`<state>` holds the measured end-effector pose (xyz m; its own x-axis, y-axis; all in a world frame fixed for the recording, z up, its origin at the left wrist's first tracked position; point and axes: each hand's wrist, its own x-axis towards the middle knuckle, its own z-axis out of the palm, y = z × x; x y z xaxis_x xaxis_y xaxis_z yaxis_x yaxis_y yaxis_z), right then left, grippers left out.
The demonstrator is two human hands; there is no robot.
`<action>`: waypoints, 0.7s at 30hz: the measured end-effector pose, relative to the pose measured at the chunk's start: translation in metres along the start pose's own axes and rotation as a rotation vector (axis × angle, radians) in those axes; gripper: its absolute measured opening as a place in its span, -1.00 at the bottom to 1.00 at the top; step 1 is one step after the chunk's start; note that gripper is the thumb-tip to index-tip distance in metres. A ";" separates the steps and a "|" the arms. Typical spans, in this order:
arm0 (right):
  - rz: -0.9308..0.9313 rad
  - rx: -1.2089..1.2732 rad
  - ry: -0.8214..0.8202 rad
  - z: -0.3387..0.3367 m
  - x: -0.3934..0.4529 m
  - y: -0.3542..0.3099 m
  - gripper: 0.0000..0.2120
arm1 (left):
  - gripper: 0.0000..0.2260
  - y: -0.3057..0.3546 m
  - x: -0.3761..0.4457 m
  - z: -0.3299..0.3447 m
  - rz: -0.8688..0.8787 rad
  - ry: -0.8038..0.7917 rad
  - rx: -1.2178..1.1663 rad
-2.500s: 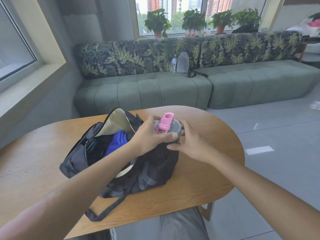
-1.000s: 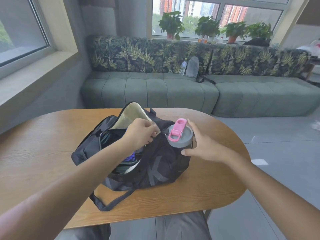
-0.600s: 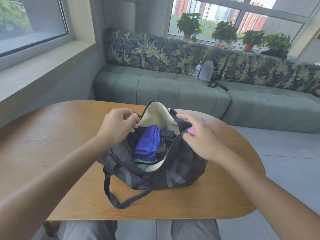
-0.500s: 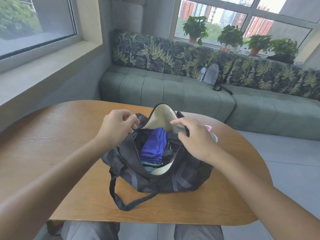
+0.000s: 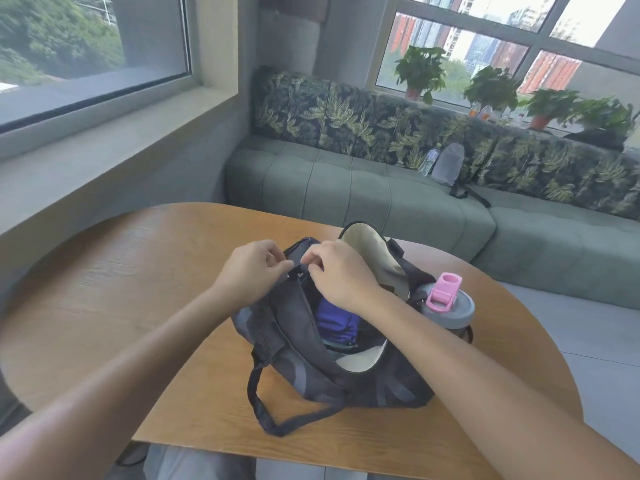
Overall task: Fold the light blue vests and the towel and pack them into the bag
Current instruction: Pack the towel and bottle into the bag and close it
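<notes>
Bag (image 5: 346, 375) black, sits on wooden table (image 5: 138, 306), mouth partly open, cream lining showing. Left hand (image 5: 252, 271) pinches bag's far-left rim, fingers curled on fabric. Right hand (image 5: 341, 273) just beside it, fingertips pinched at same rim, likely on zipper pull; pull itself too small to tell. Blue folded cloth (image 5: 334, 322) inside bag, under right wrist. Towel not told apart. Bottle (image 5: 446, 306), grey lid, pink spout, upright at bag's right end. Strap (image 5: 277, 420) loops toward near table edge. Green sofa (image 5: 346, 188) behind.

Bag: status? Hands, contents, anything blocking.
Both hands, left and right, pinching bag opening's far end. Blue cloth inside, bag unzipped. Bottle in side pocket.
</notes>
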<state>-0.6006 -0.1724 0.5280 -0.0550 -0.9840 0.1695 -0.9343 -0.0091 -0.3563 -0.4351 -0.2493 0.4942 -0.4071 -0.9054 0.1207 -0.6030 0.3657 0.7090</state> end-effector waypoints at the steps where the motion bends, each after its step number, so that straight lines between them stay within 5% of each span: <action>1: -0.005 -0.035 0.018 0.001 0.001 -0.001 -0.77 | -0.86 0.000 0.001 0.003 0.022 -0.016 0.025; 11: -0.068 -0.126 -0.026 0.008 0.009 0.004 -0.59 | -0.88 -0.001 0.007 0.011 0.005 0.000 -0.024; 16: -0.039 -0.144 -0.034 0.011 0.017 -0.001 -0.81 | -0.82 -0.008 0.011 0.002 -0.108 -0.032 -0.206; 21: -0.013 -0.054 0.057 0.016 0.018 -0.010 -0.81 | -0.85 -0.008 0.006 -0.011 -0.139 -0.028 -0.347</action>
<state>-0.5865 -0.1932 0.5196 -0.0617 -0.9721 0.2263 -0.9527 -0.0103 -0.3039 -0.4249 -0.2597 0.4975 -0.3592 -0.9332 -0.0087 -0.3875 0.1407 0.9110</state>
